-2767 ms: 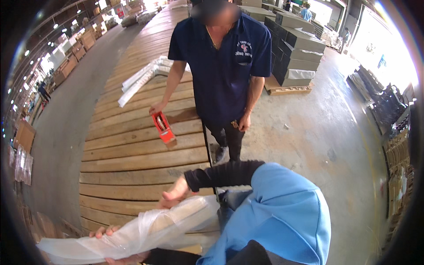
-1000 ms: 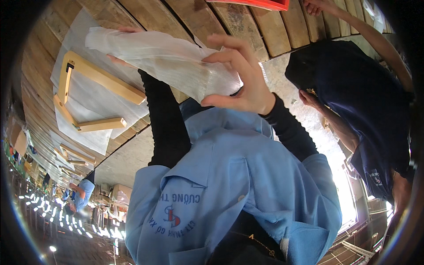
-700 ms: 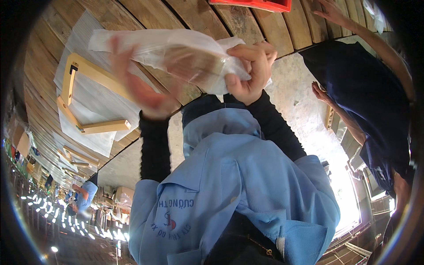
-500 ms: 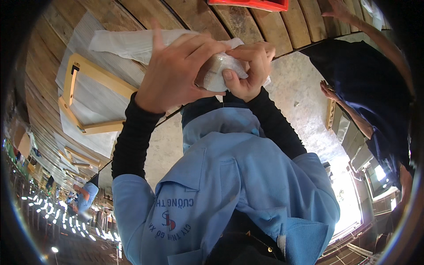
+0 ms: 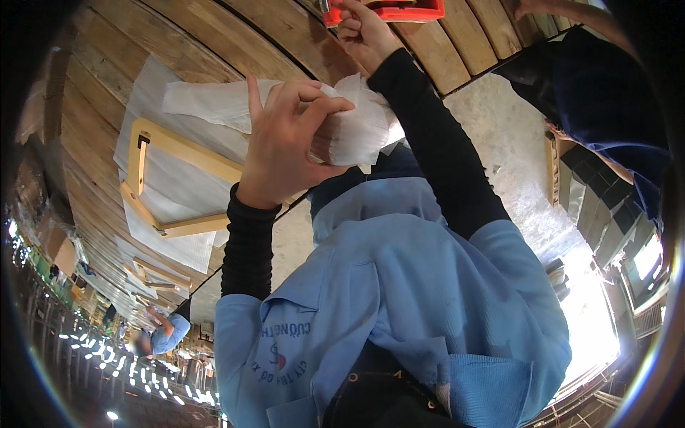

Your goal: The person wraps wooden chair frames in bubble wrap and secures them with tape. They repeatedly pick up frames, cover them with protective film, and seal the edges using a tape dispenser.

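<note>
My left hand (image 5: 282, 146) grips a white plastic-wrapped bundle (image 5: 357, 128), fingers spread over its near end, and holds it up in front of my chest. The bundle's long tail (image 5: 207, 103) runs off to the left over the plank table (image 5: 214, 36). Above it, my right hand (image 5: 364, 32) reaches to the table's edge, and its fingers are curled on the end of a red tape dispenser (image 5: 399, 10) lying there. Black sleeves cover both my forearms. My light blue shirt fills the lower part of the view.
A pale wooden frame (image 5: 178, 153) lies on white wrapping sheets (image 5: 171, 246) on the planks at left. A co-worker in dark blue (image 5: 606, 100) stands at the right by the concrete floor (image 5: 510, 164). Another person in light blue (image 5: 168, 332) is far off at lower left.
My right hand let go of the bundle and rose to the red tape dispenser. My left hand came up and closed over the bundle.
</note>
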Tool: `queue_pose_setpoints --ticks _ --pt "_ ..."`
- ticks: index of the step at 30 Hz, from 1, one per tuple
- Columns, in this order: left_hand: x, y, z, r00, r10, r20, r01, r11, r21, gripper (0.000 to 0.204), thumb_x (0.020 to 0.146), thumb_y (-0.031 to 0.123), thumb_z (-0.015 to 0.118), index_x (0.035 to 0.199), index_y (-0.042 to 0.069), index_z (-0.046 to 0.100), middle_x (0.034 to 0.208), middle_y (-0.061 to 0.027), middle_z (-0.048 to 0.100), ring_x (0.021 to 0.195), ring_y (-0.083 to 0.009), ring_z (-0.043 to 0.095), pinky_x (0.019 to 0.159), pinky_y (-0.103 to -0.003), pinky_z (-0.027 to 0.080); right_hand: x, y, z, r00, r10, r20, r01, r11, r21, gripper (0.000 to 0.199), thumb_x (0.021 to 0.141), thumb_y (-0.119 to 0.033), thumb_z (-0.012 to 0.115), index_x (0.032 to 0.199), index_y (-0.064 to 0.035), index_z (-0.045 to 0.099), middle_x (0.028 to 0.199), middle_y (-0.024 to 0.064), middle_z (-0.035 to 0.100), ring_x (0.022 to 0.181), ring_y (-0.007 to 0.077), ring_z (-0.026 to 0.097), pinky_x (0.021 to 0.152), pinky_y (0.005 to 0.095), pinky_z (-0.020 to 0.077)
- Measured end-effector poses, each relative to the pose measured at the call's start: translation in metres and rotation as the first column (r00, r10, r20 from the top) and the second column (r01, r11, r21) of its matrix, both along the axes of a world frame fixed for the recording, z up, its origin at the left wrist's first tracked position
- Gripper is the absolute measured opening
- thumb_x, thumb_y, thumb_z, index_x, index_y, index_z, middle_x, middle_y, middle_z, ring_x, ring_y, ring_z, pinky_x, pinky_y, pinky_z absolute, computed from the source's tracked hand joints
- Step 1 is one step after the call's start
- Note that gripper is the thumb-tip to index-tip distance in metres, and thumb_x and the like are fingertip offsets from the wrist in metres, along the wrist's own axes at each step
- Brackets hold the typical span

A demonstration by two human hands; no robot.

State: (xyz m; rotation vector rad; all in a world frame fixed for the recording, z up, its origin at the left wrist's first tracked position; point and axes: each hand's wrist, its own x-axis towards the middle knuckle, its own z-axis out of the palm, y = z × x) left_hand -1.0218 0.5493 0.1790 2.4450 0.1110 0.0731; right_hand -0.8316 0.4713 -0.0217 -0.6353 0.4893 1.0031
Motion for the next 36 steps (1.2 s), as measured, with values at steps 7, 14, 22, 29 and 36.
queue_pose_setpoints --ticks 7,14,22,29,36 --pt "-0.019 -0.011 -0.009 0.998 0.06 -0.011 -0.061 0.995 -0.082 0.069 0.053 0.034 0.095 0.116 0.024 0.069 0.115 -0.0003 0.053 0.114 -0.0248 0.057 0.116 -0.073 0.015 -0.033 0.04 0.035 0.993 -0.114 0.013 0.113 0.992 0.062 0.013 0.095 -0.017 0.068 0.09 -0.0077 0.06 0.075 0.0034 0.059 0.06 0.0116 0.052 0.052 0.0267 0.0391" --pt "-0.032 -0.013 -0.014 1.0 0.011 -0.007 -0.012 0.989 -0.146 0.072 0.05 0.035 0.096 0.115 0.022 0.069 0.115 -0.0024 0.054 0.112 -0.0215 0.057 0.12 -0.065 0.009 -0.049 0.064 0.038 0.999 0.021 -0.036 -0.033 0.927 -0.373 0.01 0.097 -0.012 0.069 0.094 -0.0042 0.063 0.074 0.0008 0.058 0.055 0.007 0.044 0.05 0.0235 0.0341" --pt "-0.04 -0.015 -0.015 1.0 -0.002 -0.029 -0.002 0.988 -0.155 0.072 0.05 0.036 0.097 0.115 0.023 0.07 0.112 -0.0016 0.054 0.114 -0.0205 0.056 0.121 -0.059 0.009 -0.041 0.026 0.03 0.754 0.611 0.241 -0.57 0.791 -0.223 0.02 0.095 -0.02 0.068 0.1 -0.0019 0.075 0.073 0.0018 0.06 0.059 0.0065 0.05 0.049 0.023 0.0315" --pt "-0.045 -0.017 -0.021 0.997 0.025 0.068 -0.017 0.994 -0.108 0.067 0.059 0.05 0.092 0.118 0.029 0.069 0.112 0.0037 0.056 0.117 -0.0197 0.054 0.117 -0.06 0.013 0.001 -0.077 0.202 0.202 0.864 0.462 -0.926 0.323 -0.198 0.038 0.1 -0.038 0.064 0.091 -0.0025 0.074 0.056 -0.0062 0.041 0.048 0.0026 0.033 0.046 0.0229 0.0204" --pt "-0.051 -0.017 -0.022 0.989 -0.026 0.143 0.038 0.996 -0.081 0.077 0.053 0.04 0.095 0.122 0.023 0.066 0.113 0.0003 0.057 0.115 -0.022 0.055 0.118 -0.06 0.016 -0.029 -0.074 0.162 -0.061 0.908 0.415 -0.927 0.102 -0.361 0.047 0.097 -0.045 0.064 0.072 -0.0057 0.069 0.049 -0.0054 0.039 0.042 0.0055 0.031 0.042 0.0253 0.0222"
